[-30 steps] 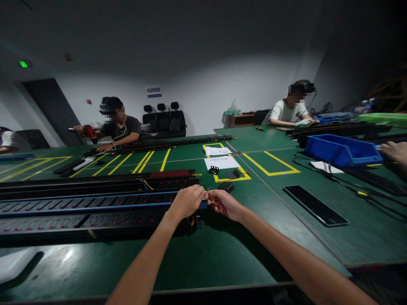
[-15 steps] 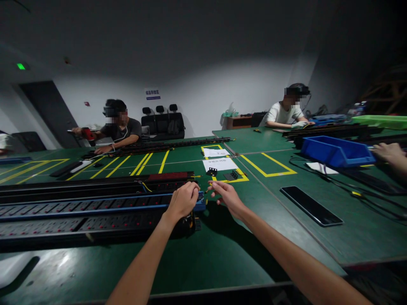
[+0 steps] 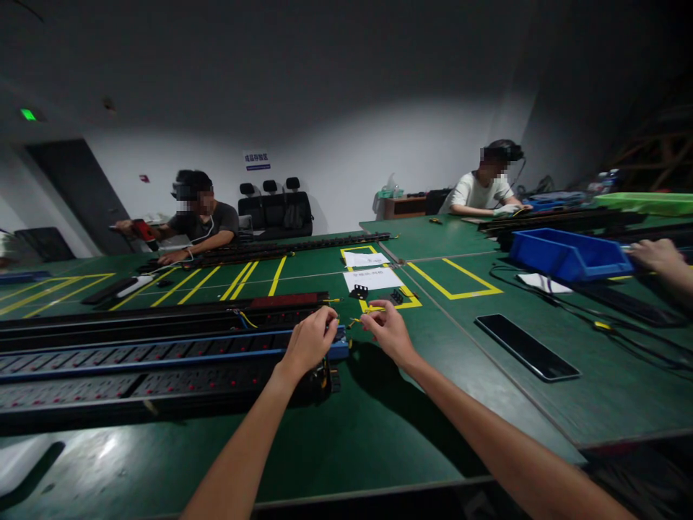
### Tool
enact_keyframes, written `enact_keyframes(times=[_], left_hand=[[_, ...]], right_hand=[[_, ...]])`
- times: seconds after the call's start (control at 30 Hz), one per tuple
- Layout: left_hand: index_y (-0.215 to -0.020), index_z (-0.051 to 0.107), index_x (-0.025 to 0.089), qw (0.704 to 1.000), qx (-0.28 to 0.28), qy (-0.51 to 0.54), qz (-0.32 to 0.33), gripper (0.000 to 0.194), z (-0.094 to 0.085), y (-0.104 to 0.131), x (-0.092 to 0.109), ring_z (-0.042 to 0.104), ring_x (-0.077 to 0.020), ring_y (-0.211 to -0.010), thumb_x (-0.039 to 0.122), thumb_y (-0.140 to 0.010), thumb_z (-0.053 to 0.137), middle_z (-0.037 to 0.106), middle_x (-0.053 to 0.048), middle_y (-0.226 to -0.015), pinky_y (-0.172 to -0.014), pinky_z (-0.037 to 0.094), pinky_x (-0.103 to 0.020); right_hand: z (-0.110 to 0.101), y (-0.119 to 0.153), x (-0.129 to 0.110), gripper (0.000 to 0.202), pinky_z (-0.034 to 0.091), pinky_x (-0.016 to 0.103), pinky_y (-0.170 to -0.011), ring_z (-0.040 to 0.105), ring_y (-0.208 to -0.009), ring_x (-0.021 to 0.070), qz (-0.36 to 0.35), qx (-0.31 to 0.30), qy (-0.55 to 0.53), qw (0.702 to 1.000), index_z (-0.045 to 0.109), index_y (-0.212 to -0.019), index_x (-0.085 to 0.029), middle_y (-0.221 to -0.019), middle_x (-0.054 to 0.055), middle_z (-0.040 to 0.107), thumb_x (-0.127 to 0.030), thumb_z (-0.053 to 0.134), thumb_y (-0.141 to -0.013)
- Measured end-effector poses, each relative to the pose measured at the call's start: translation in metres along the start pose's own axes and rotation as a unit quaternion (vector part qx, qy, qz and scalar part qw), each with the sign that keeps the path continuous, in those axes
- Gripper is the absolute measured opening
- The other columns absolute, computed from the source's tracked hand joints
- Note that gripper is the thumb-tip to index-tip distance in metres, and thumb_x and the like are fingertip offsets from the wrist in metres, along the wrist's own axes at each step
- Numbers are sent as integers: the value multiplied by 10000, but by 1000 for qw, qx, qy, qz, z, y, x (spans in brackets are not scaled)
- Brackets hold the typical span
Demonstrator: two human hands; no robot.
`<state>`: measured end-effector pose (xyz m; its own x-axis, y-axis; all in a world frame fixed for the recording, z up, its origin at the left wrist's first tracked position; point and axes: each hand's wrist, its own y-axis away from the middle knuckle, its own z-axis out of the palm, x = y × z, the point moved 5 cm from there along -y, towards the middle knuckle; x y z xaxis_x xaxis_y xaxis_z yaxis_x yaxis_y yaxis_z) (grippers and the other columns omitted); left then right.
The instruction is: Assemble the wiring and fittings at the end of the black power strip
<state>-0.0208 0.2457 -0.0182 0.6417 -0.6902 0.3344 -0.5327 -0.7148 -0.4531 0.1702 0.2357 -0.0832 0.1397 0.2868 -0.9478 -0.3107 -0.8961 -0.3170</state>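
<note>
Several long power strips lie side by side at the left, one with a blue casing (image 3: 340,349) and rows of sockets with red dots. My left hand (image 3: 310,338) is closed at the right end of the blue strip, fingertips pinched together. What it pinches, if anything, is too small to make out. Just right of that end my right hand (image 3: 390,334) pinches a short yellow wire (image 3: 356,320). The wire points left toward the strip's end. Two small black brackets, one being a bracket with holes (image 3: 358,292), lie beyond my right hand.
A phone (image 3: 528,347) lies on the green table (image 3: 433,433) at the right, near black cables and a blue bin (image 3: 568,256). White papers (image 3: 371,279) sit inside yellow tape. Two co-workers work across the table; another person's hand (image 3: 657,256) shows far right.
My right hand's fingers have curled in and risen slightly, with the yellow wire between them. My left hand stays at the strip's end. The view has shifted slightly.
</note>
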Motion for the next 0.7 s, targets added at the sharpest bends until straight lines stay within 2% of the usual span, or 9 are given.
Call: enact_keyframes(times=[0.1, 0.2, 0.43, 0.6, 0.7], left_hand=[[-1004, 552, 236, 1000, 3, 17, 9, 138, 1, 0, 0, 652, -194, -900, 323, -988, 446, 674, -20, -975, -729, 471, -297], [-981, 560, 228, 999, 9, 34, 16, 144, 2, 0, -1, 636, -188, -878, 330, -980, 459, 655, -26, -956, -721, 470, -293], [-963, 587, 219, 997, 8, 63, 37, 106, 5, -1, 0, 623, -173, -854, 278, -950, 500, 647, -22, -929, -761, 483, -288], [-962, 605, 219, 996, 3, 70, 58, 86, 6, -1, 3, 625, -159, -815, 235, -918, 532, 663, -12, -920, -748, 485, -279], [-972, 611, 218, 995, -1, 75, 66, 95, 7, -1, 2, 629, -151, -787, 213, -903, 546, 677, -10, -926, -737, 486, -275]], right_hand=[[1, 0, -5, 426, 456, 263, -523, 643, -634, 193, -40, -15, 38, 998, 610, -1131, -163, -718, 30, 700, -419, 664, -795], [1, 1, -9, 386, 452, 272, -567, 600, -594, 167, -85, -28, 78, 993, 654, -1161, -166, -690, 10, 686, -370, 625, -835], [8, 10, -18, 380, 487, 290, -662, 642, -677, 182, -154, -36, 129, 979, 626, -1229, -173, -758, 24, 703, -293, 581, -872], [9, 14, -25, 151, 506, 319, -711, 686, -769, 217, -191, -22, 188, 963, 688, -948, -212, -867, 57, 740, -285, 566, -897], [9, 15, -27, 139, 507, 322, -719, 689, -789, 223, -210, -11, 213, 954, 683, -928, -220, -872, 53, 740, -272, 556, -910]])
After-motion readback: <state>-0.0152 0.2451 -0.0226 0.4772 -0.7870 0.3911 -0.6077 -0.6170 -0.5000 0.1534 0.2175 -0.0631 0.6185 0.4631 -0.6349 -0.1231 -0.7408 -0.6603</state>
